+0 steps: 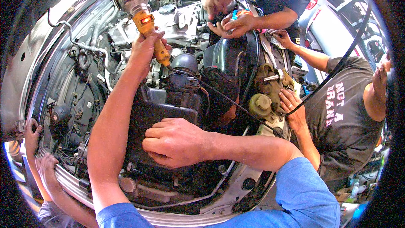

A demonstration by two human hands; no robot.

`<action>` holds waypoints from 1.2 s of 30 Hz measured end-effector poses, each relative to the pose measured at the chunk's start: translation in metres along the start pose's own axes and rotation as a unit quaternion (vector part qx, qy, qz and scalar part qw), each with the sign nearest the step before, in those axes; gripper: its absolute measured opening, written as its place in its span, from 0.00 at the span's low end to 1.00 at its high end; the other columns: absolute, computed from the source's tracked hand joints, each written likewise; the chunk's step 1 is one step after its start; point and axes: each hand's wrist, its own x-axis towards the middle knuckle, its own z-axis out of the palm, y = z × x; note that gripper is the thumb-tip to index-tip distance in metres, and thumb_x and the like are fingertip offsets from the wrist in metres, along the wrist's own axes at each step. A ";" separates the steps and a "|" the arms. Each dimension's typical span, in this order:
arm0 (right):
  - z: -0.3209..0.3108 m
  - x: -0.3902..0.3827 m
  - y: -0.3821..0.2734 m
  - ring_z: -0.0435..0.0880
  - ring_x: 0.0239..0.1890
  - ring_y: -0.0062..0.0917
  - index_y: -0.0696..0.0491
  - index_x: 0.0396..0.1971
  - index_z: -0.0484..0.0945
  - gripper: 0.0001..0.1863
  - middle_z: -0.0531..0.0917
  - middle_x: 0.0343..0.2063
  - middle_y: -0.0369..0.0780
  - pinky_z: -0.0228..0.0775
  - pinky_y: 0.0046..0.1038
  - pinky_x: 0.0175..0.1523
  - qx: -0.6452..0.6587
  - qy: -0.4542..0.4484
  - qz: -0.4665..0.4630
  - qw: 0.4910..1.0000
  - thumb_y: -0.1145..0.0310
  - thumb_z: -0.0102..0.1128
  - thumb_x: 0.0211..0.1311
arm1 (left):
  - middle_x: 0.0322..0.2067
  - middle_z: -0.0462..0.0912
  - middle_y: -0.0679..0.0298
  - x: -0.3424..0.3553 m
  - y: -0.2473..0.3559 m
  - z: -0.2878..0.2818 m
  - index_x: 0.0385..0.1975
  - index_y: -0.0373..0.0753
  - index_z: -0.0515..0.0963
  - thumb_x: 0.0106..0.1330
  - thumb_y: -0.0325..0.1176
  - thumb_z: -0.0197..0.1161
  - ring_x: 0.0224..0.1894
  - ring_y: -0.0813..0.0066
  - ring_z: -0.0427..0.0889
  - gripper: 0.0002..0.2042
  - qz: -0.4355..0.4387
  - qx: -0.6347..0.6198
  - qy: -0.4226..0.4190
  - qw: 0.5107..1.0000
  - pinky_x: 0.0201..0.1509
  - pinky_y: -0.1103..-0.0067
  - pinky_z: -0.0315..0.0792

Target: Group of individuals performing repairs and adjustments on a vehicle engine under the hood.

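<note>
My left hand (pixel 147 50) is wrapped round the yellow handle of a work lamp (pixel 145 22), held up over the left side of the engine bay. Its dark, round head points up and away from me, and a black cord (pixel 230 101) trails from the handle's lower end toward the right. My right hand (pixel 175 141) is closed in a fist above a black plastic housing (pixel 166 116) near the front of the bay. Nothing sticks out of that fist, and its palm side is hidden. The right forearm crosses in from the right.
At the far side, a person's hands (pixel 230 25) work above the fender. On the right, another person's hand (pixel 292 104) rests by a round-capped reservoir (pixel 260 103). Another pair of hands (pixel 47 171) is at the left edge. Hoses and wiring (pixel 90 55) line the left.
</note>
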 end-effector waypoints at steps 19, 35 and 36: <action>0.000 0.000 0.000 0.78 0.31 0.37 0.53 0.25 0.70 0.10 0.73 0.24 0.41 0.72 0.39 0.36 0.003 0.011 -0.009 1.000 0.68 0.63 0.49 | 0.26 0.78 0.62 -0.001 0.003 0.002 0.44 0.39 0.69 0.65 0.33 0.63 0.27 0.68 0.83 0.12 0.001 -0.007 0.003 1.000 0.33 0.72 0.79; 0.001 0.001 -0.001 0.78 0.31 0.36 0.52 0.26 0.71 0.10 0.73 0.25 0.41 0.72 0.38 0.36 -0.008 -0.002 -0.003 1.000 0.68 0.64 0.49 | 0.27 0.79 0.63 0.000 0.001 0.000 0.43 0.39 0.69 0.65 0.33 0.63 0.29 0.70 0.84 0.12 0.013 -0.005 -0.016 1.000 0.33 0.74 0.79; 0.000 0.001 -0.001 0.78 0.31 0.36 0.52 0.26 0.71 0.10 0.73 0.25 0.40 0.72 0.38 0.36 -0.009 -0.002 -0.003 1.000 0.68 0.64 0.49 | 0.28 0.79 0.63 0.000 0.001 0.000 0.42 0.39 0.70 0.65 0.33 0.63 0.28 0.70 0.83 0.12 0.008 -0.001 -0.014 1.000 0.32 0.74 0.80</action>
